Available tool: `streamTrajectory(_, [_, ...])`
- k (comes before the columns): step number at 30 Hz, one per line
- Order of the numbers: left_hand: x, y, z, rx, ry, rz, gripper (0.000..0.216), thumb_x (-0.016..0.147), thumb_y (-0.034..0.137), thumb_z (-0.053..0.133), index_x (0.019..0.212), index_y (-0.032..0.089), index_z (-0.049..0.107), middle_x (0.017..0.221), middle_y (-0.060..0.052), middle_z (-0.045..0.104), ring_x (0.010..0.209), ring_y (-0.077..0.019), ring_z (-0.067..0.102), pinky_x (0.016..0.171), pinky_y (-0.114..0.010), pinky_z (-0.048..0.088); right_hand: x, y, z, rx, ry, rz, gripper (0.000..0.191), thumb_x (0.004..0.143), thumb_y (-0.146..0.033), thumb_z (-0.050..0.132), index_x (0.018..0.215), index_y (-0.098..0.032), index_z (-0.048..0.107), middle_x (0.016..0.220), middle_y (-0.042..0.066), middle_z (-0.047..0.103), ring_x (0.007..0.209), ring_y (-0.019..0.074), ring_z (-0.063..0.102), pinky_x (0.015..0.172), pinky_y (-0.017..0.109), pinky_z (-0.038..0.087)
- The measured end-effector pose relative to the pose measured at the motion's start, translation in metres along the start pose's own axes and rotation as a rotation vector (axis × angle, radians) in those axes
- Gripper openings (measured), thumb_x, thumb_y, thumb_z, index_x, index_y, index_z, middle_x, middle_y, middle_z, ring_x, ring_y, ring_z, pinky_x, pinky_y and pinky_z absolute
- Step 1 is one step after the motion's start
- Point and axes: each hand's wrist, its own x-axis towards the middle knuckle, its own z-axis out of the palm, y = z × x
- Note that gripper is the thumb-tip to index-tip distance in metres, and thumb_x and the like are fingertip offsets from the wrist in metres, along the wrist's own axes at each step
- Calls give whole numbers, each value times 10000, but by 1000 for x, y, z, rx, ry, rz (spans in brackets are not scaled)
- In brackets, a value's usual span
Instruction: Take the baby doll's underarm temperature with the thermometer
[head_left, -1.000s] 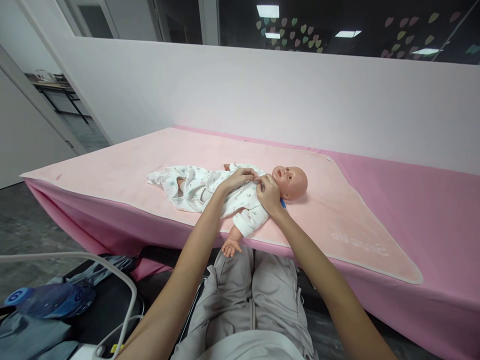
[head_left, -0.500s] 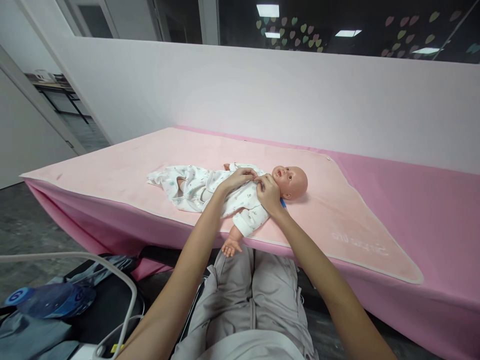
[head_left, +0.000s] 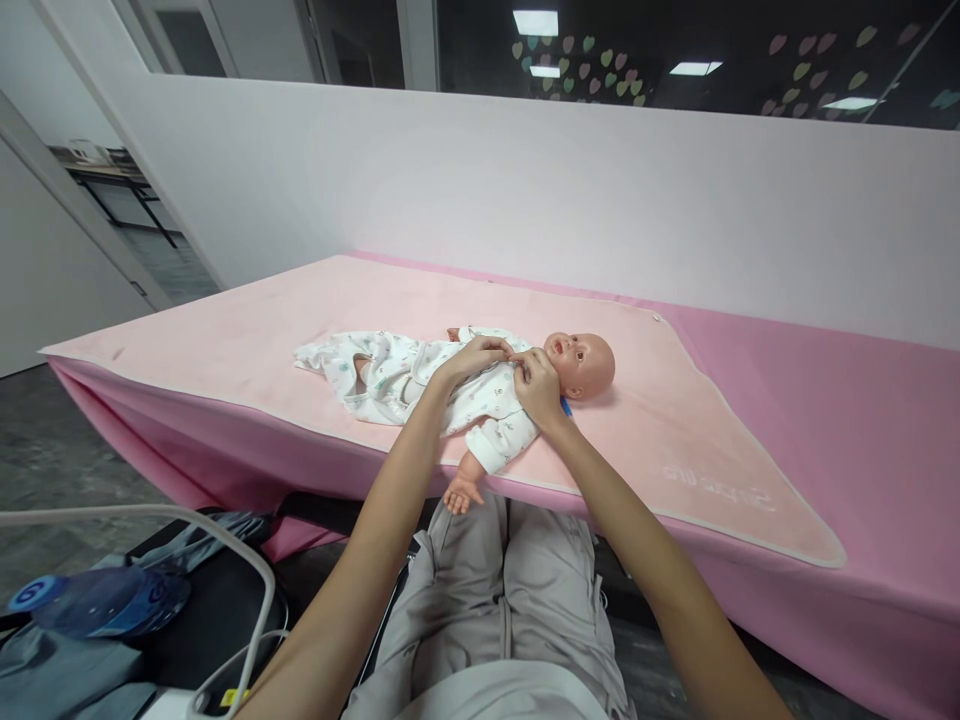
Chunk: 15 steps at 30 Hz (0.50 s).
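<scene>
A baby doll lies on its back on a pale pink blanket, head to the right. It wears a white printed romper. My left hand pinches the romper's fabric at the doll's chest, close under the chin. My right hand grips the romper's collar right beside it, fingertips almost touching the left hand. One doll arm hangs over the table's near edge.
The blanket lies on a long table with a darker pink cover, set against a white wall. At lower left are a blue water bottle, a white tube frame and dark bags. My grey-trousered lap is under the table edge.
</scene>
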Motion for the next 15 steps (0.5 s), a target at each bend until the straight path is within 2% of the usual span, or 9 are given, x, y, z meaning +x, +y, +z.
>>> streamTrajectory(15, [-3, -1, -1, 7, 44, -35, 237, 690, 276, 526, 814, 137, 672, 836, -35, 654, 823, -166, 558, 762, -262, 414, 0, 1, 0, 15, 65, -22, 218, 827, -119, 374, 878, -182, 576, 860, 68, 602, 837, 195, 553, 774, 314, 446])
